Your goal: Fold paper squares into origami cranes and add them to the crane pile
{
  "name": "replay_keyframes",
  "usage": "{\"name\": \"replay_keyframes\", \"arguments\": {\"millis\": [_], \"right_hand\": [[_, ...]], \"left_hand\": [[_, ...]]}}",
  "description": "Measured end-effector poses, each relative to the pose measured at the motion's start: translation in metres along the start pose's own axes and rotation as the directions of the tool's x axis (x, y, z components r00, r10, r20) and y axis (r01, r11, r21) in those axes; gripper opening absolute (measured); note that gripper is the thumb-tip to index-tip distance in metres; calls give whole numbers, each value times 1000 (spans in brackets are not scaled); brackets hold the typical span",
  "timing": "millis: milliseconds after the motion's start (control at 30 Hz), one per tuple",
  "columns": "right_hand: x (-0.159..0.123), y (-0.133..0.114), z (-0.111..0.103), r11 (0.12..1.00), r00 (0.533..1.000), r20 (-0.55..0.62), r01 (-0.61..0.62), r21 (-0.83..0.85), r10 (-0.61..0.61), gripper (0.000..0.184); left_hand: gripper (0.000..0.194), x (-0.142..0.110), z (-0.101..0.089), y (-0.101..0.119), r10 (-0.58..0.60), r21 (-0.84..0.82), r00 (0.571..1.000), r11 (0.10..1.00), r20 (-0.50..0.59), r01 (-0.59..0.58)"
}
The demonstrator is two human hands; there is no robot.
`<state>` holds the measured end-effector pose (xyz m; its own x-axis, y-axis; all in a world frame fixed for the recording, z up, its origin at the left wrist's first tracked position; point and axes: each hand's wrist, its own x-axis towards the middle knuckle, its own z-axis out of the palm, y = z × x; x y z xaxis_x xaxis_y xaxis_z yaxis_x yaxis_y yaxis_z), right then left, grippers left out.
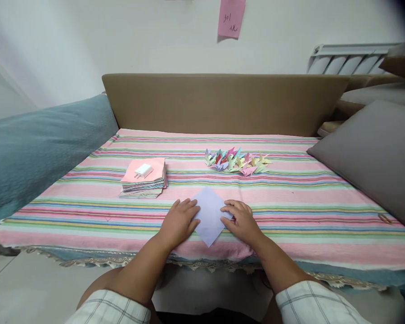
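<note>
A pale lavender sheet of square paper (209, 218) lies flat on the striped cloth, turned so that one corner points toward me. My left hand (179, 221) rests at its left corner, fingers stretched out and thumb apart on the paper's edge. At the right corner, my right hand (241, 220) has its fingertips and thumb on the paper, spread with a gap between them. Beyond the sheet stands a group of several folded paper cranes (236, 162) in many colours. To the left is a stack of square paper (143, 184) with a white charger plug (143, 170) on top.
The striped cloth (87, 198) covers the seat, with a brown backrest (222, 103) behind it. A blue-covered armrest (47, 144) is at left, a grey cushion (374, 153) at right. A small brown loop (385, 218) lies near the cushion. A pink note (231, 19) hangs on the wall.
</note>
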<state>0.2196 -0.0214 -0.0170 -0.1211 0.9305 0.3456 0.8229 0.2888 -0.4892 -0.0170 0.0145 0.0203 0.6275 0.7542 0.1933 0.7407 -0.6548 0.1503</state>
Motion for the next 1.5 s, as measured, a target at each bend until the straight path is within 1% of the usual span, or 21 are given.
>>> {"name": "replay_keyframes", "arguments": {"millis": [67, 200, 267, 367, 433, 467, 600, 733, 800, 900, 967, 1033, 1100, 1133, 1167, 1233, 1300, 1367, 1400, 1433, 1500], "right_hand": [[0, 0, 1, 999, 999, 39, 26, -31, -24, 32], [0, 3, -1, 996, 991, 118, 66, -67, -57, 37], [0, 5, -3, 994, 985, 156, 88, -60, -78, 44], [-1, 9, -7, 988, 966, 223, 146, -42, -133, 72], [-2, 11, -9, 984, 956, 245, 174, -38, -160, 84], [-3, 11, -10, 983, 955, 245, 179, -38, -165, 83], [-3, 9, -10, 985, 966, 198, 173, -26, -164, 64], [-1, 11, -8, 981, 973, 128, 195, -9, -193, 54], [1, 14, -5, 975, 971, 91, 221, 8, -221, 46], [3, 18, -1, 970, 970, 30, 240, 48, -242, 26], [4, 17, -2, 970, 975, -35, 223, 98, -221, 20], [4, 12, -4, 965, 980, -109, 185, 187, -167, 18], [4, 4, -9, 941, 985, -161, 106, 320, -56, 18], [4, 0, -11, 914, 986, -167, 44, 403, 26, 18], [4, -4, -13, 868, 977, -172, -24, 496, 126, 20], [5, -11, -13, 715, 939, -160, -115, 690, 305, 24], [8, -14, -9, 536, 907, -113, -136, 833, 407, 28], [12, -12, -3, 431, 893, -52, -164, 887, 446, 31], [14, -10, 0, 428, 890, -27, -193, 883, 455, 33], [16, -8, 1, 458, 885, -22, -220, 861, 465, 35], [17, -5, 2, 611, 868, -121, -233, 757, 482, 39]], "left_hand": [[47, -2, 1, 1, 73, -33, 995, 997, 66, -71], [93, -7, 0, -4, 134, -107, 967, 988, 219, -112], [100, -8, 0, -8, 125, -118, 963, 988, 239, -99], [99, -8, 1, -12, 113, -141, 966, 987, 234, -82], [98, -6, 1, -14, 112, -160, 969, 984, 221, -77], [96, -5, 0, -15, 113, -167, 971, 983, 213, -77], [85, -1, -3, -21, 135, -187, 976, 977, 170, -102], [69, 1, -5, -23, 149, -205, 982, 971, 115, -124], [58, 2, -5, -24, 124, -201, 987, 974, 100, -102], [39, 3, -3, -28, 59, -201, 997, 979, 57, -46], [30, 4, -3, -31, -12, -224, 1000, 975, 10, 14], [22, 5, -5, -33, -92, -304, 995, 950, -32, 78], [17, 6, -10, -30, -193, -478, 979, 868, -70, 137], [18, 7, -14, -28, -248, -594, 966, 789, -78, 155], [20, 8, -18, -25, -311, -714, 947, 681, -80, 163], [28, 10, -24, -17, -406, -899, 913, 414, -40, 144], [36, 12, -27, -8, -488, -976, 872, 166, 42, 140], [40, 14, -25, -1, -513, -986, 846, -5, 146, 167], [42, 15, -22, 2, -502, -981, 845, -54, 187, 185], [44, 17, -18, 3, -488, -976, 846, -77, 215, 204], [43, 19, -8, 3, -494, -967, 837, -35, 235, 251]]}}
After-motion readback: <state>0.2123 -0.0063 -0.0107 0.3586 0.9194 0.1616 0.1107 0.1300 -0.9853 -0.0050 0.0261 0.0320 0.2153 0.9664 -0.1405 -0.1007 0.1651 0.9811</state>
